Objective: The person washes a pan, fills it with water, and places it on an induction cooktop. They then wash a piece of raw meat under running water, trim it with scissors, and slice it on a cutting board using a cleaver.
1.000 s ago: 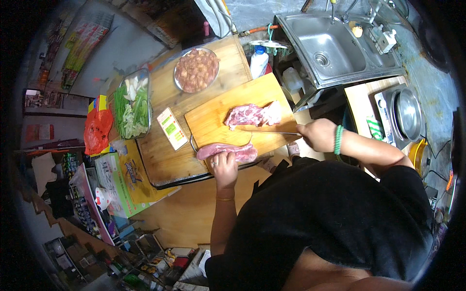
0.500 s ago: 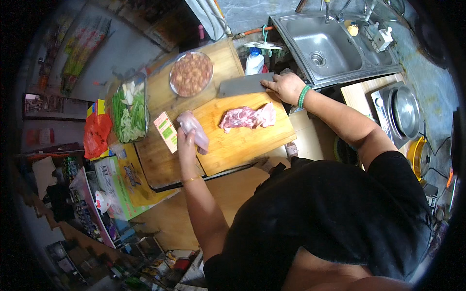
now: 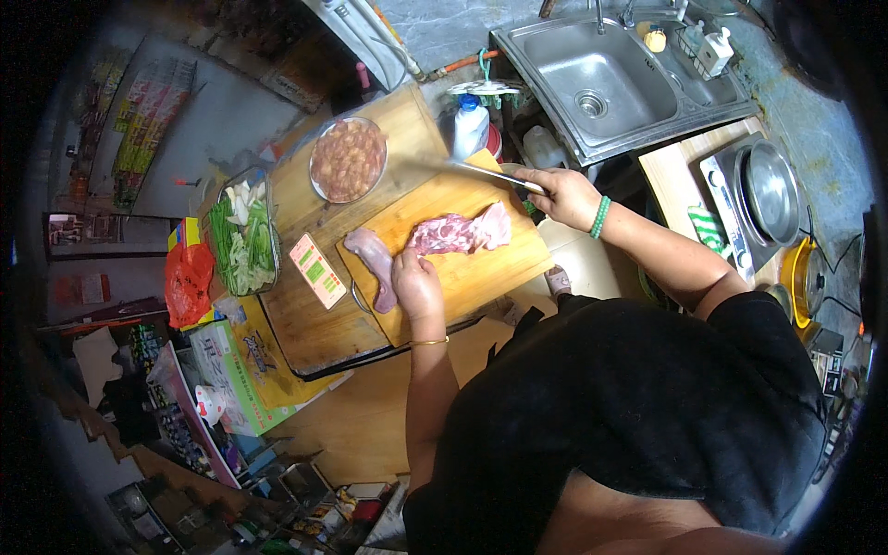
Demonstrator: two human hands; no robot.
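My right hand [image 3: 566, 197], with a green beaded bracelet at the wrist, grips the handle of a cleaver [image 3: 486, 172]. Its blade, smeared by motion, is lifted over the far edge of the light wooden cutting board [image 3: 490, 262]. On that board lies a slab of raw pink and white meat [image 3: 458, 231]. My left hand [image 3: 418, 285] is closed, its curled fingertips at the slab's left end. Just left of this hand, a pale, elongated piece of raw meat [image 3: 373, 264] rests along the board's left side.
A plate of cut meat chunks [image 3: 348, 159] stands on the wooden table [image 3: 310, 217] beyond the board. Left of it are a tray of green vegetables [image 3: 245, 231], a phone-like card [image 3: 317, 271] and a red plastic bag [image 3: 189, 282]. A metal sink [image 3: 592, 83] is at the far right.
My left hand has let go of the pale piece and moved right to the slab. My right hand has raised the cleaver, which lay flat at the board's far edge.
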